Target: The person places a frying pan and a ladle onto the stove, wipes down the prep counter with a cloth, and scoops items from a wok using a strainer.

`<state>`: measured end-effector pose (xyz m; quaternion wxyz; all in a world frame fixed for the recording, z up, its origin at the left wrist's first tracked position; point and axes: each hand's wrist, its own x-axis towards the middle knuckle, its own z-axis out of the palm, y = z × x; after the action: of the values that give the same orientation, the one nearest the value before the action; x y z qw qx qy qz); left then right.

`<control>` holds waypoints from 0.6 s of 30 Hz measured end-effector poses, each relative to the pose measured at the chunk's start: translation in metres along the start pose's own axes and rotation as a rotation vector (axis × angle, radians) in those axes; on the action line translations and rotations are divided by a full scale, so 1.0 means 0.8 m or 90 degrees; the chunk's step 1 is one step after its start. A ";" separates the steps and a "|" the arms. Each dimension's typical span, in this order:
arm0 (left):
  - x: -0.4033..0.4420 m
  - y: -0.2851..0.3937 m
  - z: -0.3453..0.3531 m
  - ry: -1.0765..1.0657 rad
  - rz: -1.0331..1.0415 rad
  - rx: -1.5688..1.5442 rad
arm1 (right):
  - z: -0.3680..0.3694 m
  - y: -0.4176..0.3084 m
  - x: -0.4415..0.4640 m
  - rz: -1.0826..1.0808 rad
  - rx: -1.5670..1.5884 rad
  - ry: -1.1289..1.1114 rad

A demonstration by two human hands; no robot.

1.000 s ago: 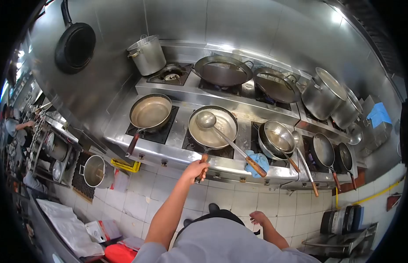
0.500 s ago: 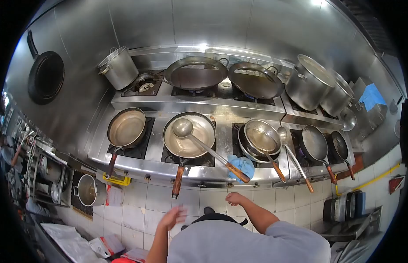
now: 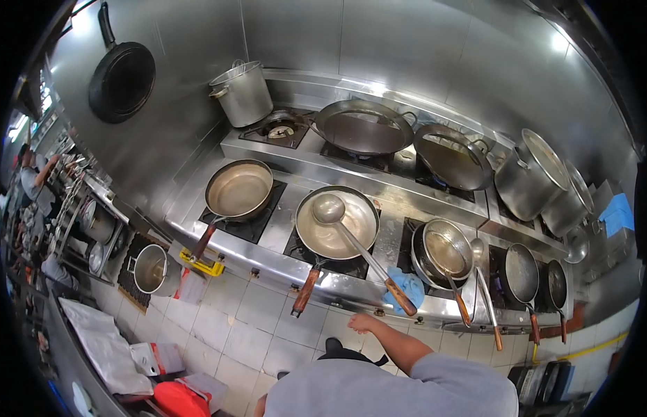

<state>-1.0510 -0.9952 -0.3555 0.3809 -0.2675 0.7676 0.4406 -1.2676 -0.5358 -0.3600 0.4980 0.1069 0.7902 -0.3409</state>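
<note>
My right hand hangs in front of the stove, its fingers curled in and nothing visible in it. Nearest to it are the wooden handles of a ladle and a frying pan. The ladle's bowl rests inside that pan, and its handle crosses the rim over a blue cloth at the stove's front edge. Of my left arm only a sliver of skin shows at the bottom edge; the hand itself is out of sight. Another frying pan sits on the left front burner.
Further right are a strainer over a pan, a second ladle and two small pans. Behind stand two woks and tall stockpots. A pot is at lower left. Other people are at far left.
My view has turned left, so the stove sits further right and tilted. My left hand, seen blurred before, has dropped out of view. The pans and ladles stay put.
</note>
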 end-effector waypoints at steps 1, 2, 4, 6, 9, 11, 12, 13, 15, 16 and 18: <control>0.010 -0.001 -0.001 0.013 0.012 -0.016 | -0.001 -0.010 -0.001 -0.035 0.018 0.016; 0.018 -0.003 -0.003 0.026 0.027 -0.033 | -0.002 -0.022 -0.002 -0.072 0.035 0.030; 0.031 -0.001 -0.013 0.045 0.058 -0.078 | 0.000 -0.046 -0.009 -0.066 0.023 0.045; 0.019 0.010 -0.027 0.060 0.086 -0.129 | 0.013 -0.059 -0.015 -0.053 0.014 0.059; -0.022 0.058 -0.051 0.079 0.077 -0.181 | 0.031 -0.072 -0.017 -0.055 -0.002 0.047; -0.043 0.065 -0.066 0.074 0.021 -0.164 | 0.053 -0.071 -0.015 -0.078 0.000 0.036; -0.045 0.053 -0.071 0.077 0.023 -0.165 | 0.063 -0.068 -0.014 -0.080 -0.021 0.019; -0.041 0.032 -0.073 0.084 0.020 -0.174 | 0.071 -0.063 -0.013 -0.076 -0.010 0.026; -0.020 -0.030 -0.072 0.075 -0.019 -0.195 | 0.089 -0.060 -0.009 -0.088 0.026 0.039; 0.002 -0.074 -0.068 0.086 0.038 -0.058 | 0.096 -0.060 -0.012 -0.103 0.055 0.048; 0.003 -0.145 -0.057 0.057 0.096 0.206 | 0.106 -0.068 -0.017 -0.082 0.092 0.000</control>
<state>-0.9815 -1.0897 -0.3976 0.3503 -0.1635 0.8625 0.3266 -1.2278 -0.6287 -0.3478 0.4661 0.0916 0.7690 -0.4279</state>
